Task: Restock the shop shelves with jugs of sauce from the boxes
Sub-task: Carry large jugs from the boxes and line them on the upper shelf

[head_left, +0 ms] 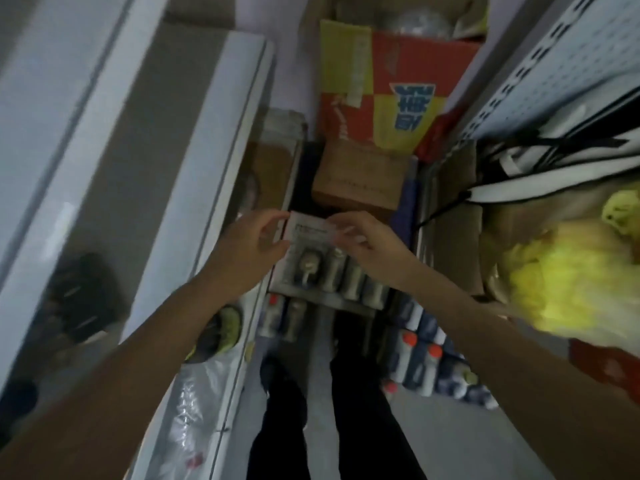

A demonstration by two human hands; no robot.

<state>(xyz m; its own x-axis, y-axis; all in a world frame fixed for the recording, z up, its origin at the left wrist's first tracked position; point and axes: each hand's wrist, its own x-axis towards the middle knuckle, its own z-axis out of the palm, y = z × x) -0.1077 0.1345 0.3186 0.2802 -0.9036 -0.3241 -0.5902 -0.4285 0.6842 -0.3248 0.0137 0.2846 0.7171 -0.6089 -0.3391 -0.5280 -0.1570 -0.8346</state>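
— Both hands on the box flap, is that how your grip stands?

— Yes. My left hand [251, 237] pinches the left edge of the pale flap [308, 230] between thumb and fingers, and my right hand [363, 237] curls over its right edge, so each grip is closed on that flap at the centre of the frame.

— And where are the jugs?

— Just below the flap, inside the open box [329, 299]: several grey jugs of sauce [349, 282] stand in a row, blurred, one cap [308, 263] facing up beside my left thumb. More bottles with orange caps [419, 362] stand on the floor at lower right, beside my dark trouser legs [287, 427].

— What else is around?

— A white shelf [194, 161] runs down the left of the frame. A red and yellow carton [388, 98] sits at top centre, with a brown carton [360, 174] just below it. Something yellow [561, 282] and blurred fills the right edge, under a pegboard panel [568, 64].
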